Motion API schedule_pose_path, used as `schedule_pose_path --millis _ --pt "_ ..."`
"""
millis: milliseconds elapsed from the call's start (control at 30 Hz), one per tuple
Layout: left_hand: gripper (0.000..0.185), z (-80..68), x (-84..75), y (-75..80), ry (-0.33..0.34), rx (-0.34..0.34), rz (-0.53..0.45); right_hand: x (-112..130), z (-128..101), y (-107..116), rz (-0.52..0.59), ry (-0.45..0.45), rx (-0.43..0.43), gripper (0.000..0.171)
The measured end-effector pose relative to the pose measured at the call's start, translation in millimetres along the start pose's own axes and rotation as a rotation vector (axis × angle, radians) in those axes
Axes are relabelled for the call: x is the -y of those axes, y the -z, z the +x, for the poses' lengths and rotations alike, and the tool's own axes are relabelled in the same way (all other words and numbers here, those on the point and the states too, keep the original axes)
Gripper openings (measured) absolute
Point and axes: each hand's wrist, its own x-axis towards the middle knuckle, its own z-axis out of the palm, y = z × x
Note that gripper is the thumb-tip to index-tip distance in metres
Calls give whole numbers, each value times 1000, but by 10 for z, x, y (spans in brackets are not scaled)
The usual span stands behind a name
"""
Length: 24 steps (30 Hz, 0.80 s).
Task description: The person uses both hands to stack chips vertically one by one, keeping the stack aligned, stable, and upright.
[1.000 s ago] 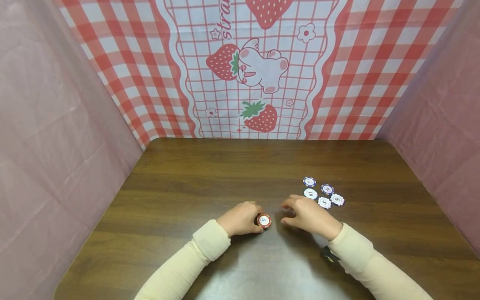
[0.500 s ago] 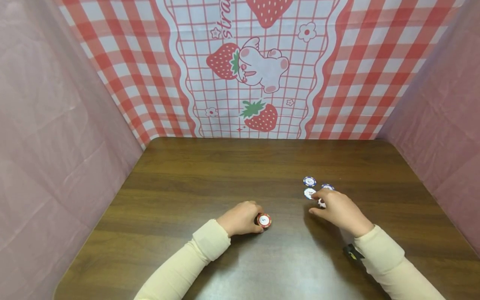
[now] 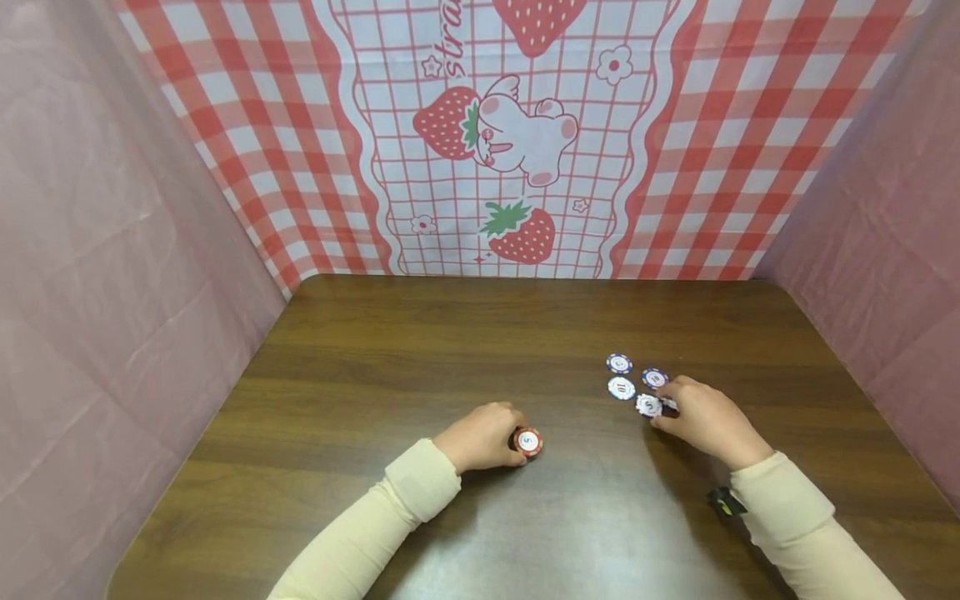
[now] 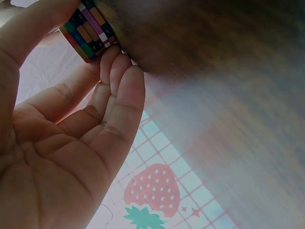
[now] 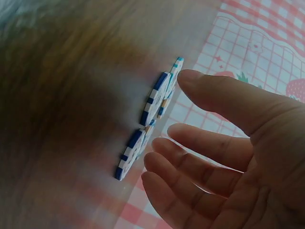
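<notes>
The left hand is curling its fingers around a short stack of striped round chips, its top one reading "5", standing on the wooden surface. The right hand is lying relaxed, fingertips touching loose blue-and-white chips near the stack.

My left hand pinches a stack of striped chips between thumb and fingertips — its edge against the brown worktop, a strawberry-print cloth behind.
</notes>
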Motion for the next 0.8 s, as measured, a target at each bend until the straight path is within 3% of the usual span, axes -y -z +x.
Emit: schedule_pose_path --millis 800 --pt "25 8 6 1 1 6 -1 -121 75 -77 -43 26 25 17"
